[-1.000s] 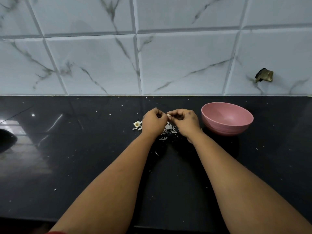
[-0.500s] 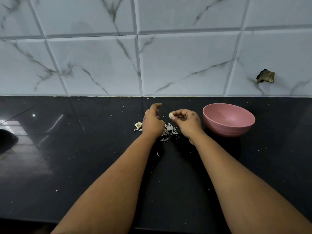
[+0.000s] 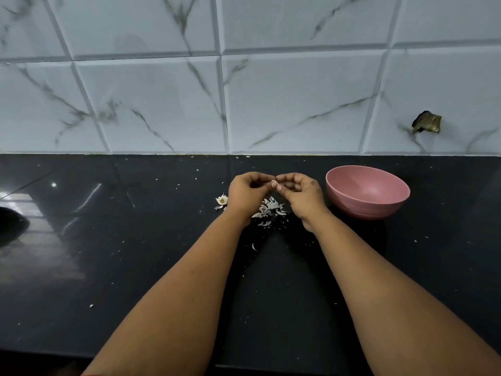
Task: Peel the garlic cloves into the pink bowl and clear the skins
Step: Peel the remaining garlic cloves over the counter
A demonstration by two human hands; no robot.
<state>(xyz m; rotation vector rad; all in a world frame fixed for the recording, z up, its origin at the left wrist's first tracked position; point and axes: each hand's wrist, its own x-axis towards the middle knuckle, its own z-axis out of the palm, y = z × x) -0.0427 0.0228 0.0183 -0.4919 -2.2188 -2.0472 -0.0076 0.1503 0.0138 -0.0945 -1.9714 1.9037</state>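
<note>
Both hands meet above the black counter [image 3: 135, 267], just left of the pink bowl [image 3: 368, 210]. A small pale garlic clove [image 3: 274, 183] shows between the fingertips. My left hand [image 3: 248, 194] and my right hand [image 3: 299, 195] both pinch it with curled fingers. Under the hands lies a heap of white garlic skins [image 3: 269, 208]. A dried garlic root end [image 3: 222, 200] sits just left of my left hand. What the bowl holds is hidden by its wall.
A marble-tiled wall [image 3: 244, 104] closes off the back of the counter, with a brass fitting [image 3: 427, 124] at the right. Small skin flecks are scattered over the counter. A dark rounded object [image 3: 12, 226] shows at the left edge.
Half a second ago my right hand alone held the clove and my left hand was apart from it. Now my left hand has come back and both pinch the clove.
</note>
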